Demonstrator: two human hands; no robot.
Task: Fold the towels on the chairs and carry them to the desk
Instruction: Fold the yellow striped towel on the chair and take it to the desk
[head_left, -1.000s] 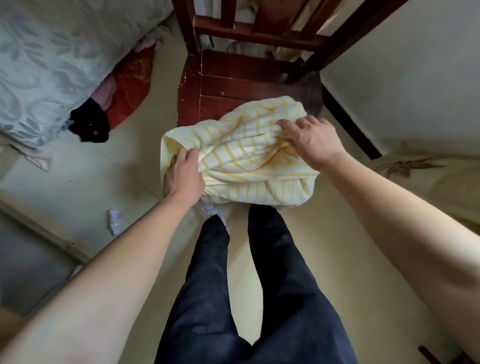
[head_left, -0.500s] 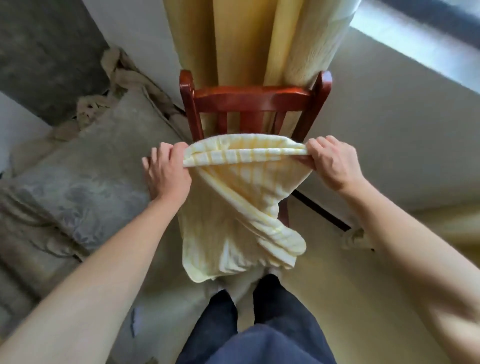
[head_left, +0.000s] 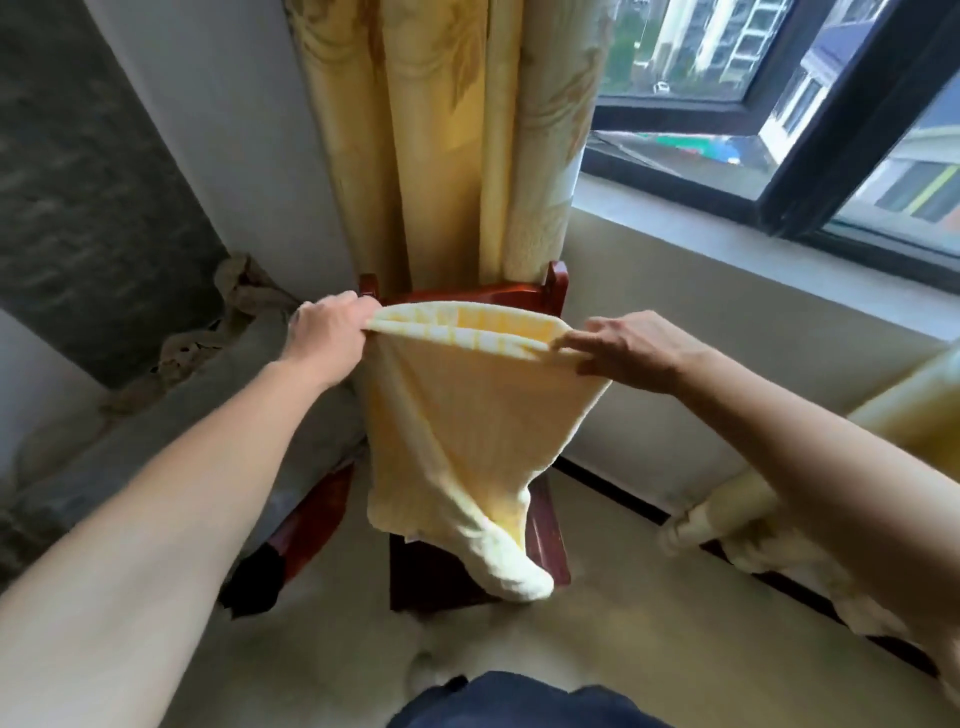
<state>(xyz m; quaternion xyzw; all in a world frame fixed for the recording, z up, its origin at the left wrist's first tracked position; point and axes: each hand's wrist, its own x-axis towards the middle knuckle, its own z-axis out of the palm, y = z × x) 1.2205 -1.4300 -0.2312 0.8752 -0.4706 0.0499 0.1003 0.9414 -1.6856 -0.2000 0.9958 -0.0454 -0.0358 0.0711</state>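
Two-handed, holds the yellow towel (head_left: 457, 426) up before the red chair (head_left: 555, 283): pinches its top corners with left hand (head_left: 327, 332) and right hand (head_left: 634, 348).

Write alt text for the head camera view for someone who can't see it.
The left hand and right hand hold a pale yellow striped towel by its top edge, hanging in front of a red wooden chair. A gold curtain and a window stand behind.

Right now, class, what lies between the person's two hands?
The yellow towel, its top edge stretched from left hand to right hand, in the head view.
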